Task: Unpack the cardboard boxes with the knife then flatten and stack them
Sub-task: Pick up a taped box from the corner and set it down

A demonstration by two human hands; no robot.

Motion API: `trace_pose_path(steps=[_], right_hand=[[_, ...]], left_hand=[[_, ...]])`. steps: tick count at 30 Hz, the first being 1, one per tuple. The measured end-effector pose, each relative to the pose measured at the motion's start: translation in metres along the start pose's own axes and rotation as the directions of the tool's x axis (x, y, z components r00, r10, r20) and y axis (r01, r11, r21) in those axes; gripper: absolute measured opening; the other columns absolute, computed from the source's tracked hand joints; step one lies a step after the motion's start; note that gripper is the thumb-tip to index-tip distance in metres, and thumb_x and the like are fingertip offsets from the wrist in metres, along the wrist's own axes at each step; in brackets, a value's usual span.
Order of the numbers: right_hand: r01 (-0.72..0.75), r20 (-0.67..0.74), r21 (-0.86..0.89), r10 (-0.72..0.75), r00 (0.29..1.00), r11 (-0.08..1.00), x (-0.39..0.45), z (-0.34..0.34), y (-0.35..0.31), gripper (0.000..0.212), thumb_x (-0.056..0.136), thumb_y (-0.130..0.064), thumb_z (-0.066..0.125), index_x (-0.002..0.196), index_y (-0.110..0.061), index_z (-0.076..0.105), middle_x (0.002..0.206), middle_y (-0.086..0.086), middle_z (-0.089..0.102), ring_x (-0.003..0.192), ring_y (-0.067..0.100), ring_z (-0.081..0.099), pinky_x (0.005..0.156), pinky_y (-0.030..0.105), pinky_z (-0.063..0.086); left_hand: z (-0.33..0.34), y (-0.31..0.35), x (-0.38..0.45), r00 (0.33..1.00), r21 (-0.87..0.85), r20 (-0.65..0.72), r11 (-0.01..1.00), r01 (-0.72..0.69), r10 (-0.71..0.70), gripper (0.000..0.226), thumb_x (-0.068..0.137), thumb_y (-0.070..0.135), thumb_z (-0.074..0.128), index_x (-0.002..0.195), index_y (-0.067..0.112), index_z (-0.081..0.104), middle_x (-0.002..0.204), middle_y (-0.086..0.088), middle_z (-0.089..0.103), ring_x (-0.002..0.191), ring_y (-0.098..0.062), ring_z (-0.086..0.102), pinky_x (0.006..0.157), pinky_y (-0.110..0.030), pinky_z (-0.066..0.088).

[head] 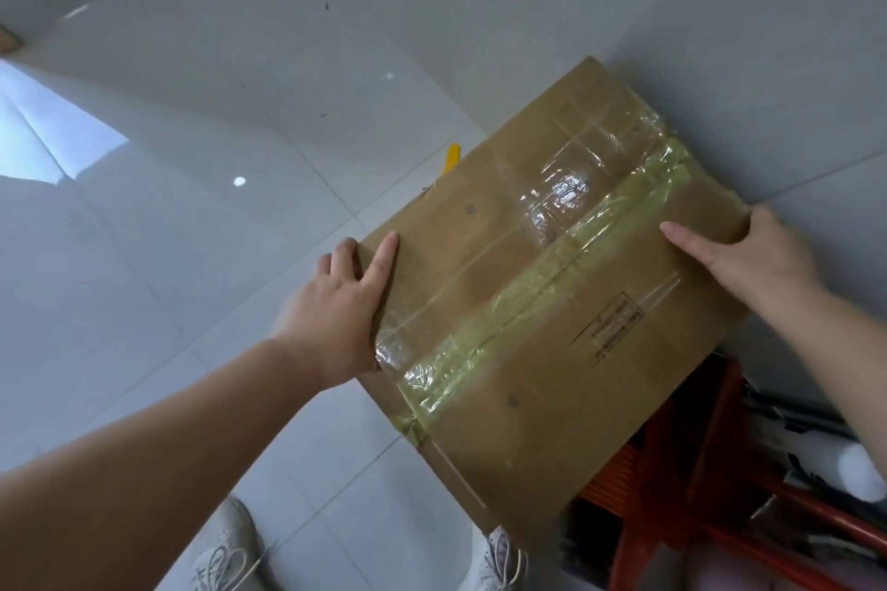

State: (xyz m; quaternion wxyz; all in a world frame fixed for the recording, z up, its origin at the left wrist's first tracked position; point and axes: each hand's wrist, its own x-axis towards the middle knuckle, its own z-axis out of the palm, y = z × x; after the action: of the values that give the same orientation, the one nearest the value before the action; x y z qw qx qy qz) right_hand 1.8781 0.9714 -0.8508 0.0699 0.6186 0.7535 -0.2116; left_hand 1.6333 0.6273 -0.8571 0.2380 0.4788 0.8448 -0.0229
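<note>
- Head view: we hold the flattened cardboard box (542, 302) above the tiled floor (192, 254), ready for stacking.
- Left hand (336, 307) fingers clamp its left edge; right hand (749, 259) fingers curl around its right edge.
- Yellow knife handle (452, 157) peeks from behind the box's far edge.

A red plastic stool (681, 485) is standing on the white tiled floor (216, 254); two pale sneakers (225, 552) are showing below.

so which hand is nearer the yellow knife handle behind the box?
Left. The left hand grips the box edge just below the yellow handle; the right hand holds the opposite edge.
</note>
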Motion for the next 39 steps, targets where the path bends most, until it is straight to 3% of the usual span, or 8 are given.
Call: trace_pose_path(steps=[6,9,13,19,24,30,39], right_hand=[[0.071,0.015,0.031,-0.072,0.997,0.997,-0.031,0.010,-0.042,0.111,0.037,-0.098,0.054,0.116,-0.019,0.052,0.116,0.009,0.060,0.104,0.034,0.058,0.085,0.046,0.051],[0.099,0.055,0.034,-0.100,0.993,0.995,-0.053,0.018,-0.081,0.116,0.037,-0.098,0.054,0.121,-0.019,0.050,0.122,0.011,0.057,0.111,0.035,0.055,0.092,0.051,0.049],[0.158,0.035,0.036,-0.160,0.987,0.987,-0.092,0.035,-0.148,0.111,0.040,-0.094,0.055,0.119,-0.016,0.051,0.120,0.011,0.058,0.108,0.034,0.057,0.087,0.044,0.050],[0.278,0.051,-0.018,-0.276,0.960,0.961,-0.162,0.076,-0.256,0.110,0.047,-0.092,0.055,0.122,-0.011,0.052,0.124,0.015,0.057,0.116,0.037,0.052,0.096,0.049,0.045],[0.334,0.086,0.022,-0.334,0.938,0.942,-0.229,0.133,-0.345,0.106,0.057,-0.082,0.063,0.129,-0.007,0.046,0.132,0.018,0.049,0.123,0.038,0.045,0.103,0.049,0.040],[0.367,0.147,0.026,-0.367,0.918,0.930,-0.296,0.226,-0.428,0.109,0.054,-0.086,0.061,0.129,-0.008,0.045,0.130,0.015,0.049,0.123,0.036,0.044,0.100,0.050,0.041],[0.348,0.208,0.026,-0.345,0.915,0.937,-0.351,0.369,-0.481,0.109,0.054,-0.083,0.063,0.131,-0.010,0.042,0.130,0.016,0.046,0.122,0.036,0.043,0.096,0.048,0.041]], left_hand=[[-0.011,-0.046,-0.030,0.999,-0.018,-0.013,0.999,0.049,-0.049,0.140,0.048,0.067,0.078,0.144,0.036,-0.020,0.140,-0.013,0.017,0.122,-0.032,0.034,0.094,-0.039,0.043],[-0.021,-0.081,-0.057,0.994,-0.030,-0.026,0.994,0.103,-0.104,0.142,0.046,0.065,0.080,0.146,0.035,-0.017,0.141,-0.015,0.018,0.123,-0.034,0.034,0.093,-0.041,0.045],[-0.030,-0.137,-0.098,0.982,-0.053,-0.044,0.982,0.180,-0.182,0.144,0.043,0.060,0.084,0.149,0.031,-0.010,0.139,-0.017,0.021,0.122,-0.036,0.034,0.092,-0.042,0.044],[-0.034,-0.238,-0.171,0.954,-0.103,-0.051,0.952,0.289,-0.295,0.144,0.044,0.058,0.086,0.149,0.031,-0.009,0.141,-0.018,0.020,0.123,-0.036,0.035,0.093,-0.040,0.043],[-0.021,-0.338,-0.229,0.921,-0.134,-0.042,0.916,0.379,-0.387,0.143,0.046,0.060,0.084,0.145,0.038,-0.017,0.146,-0.018,0.013,0.130,-0.035,0.027,0.096,-0.042,0.042],[0.018,-0.454,-0.284,0.881,-0.163,-0.011,0.870,0.465,-0.473,0.144,0.048,0.058,0.085,0.141,0.043,-0.024,0.150,-0.018,0.007,0.135,-0.033,0.019,0.100,-0.043,0.037],[0.084,-0.584,-0.310,0.842,-0.099,0.041,0.836,0.540,-0.538,0.146,0.048,0.047,0.090,0.143,0.042,-0.020,0.150,-0.020,0.006,0.137,-0.038,0.016,0.101,-0.051,0.039]])
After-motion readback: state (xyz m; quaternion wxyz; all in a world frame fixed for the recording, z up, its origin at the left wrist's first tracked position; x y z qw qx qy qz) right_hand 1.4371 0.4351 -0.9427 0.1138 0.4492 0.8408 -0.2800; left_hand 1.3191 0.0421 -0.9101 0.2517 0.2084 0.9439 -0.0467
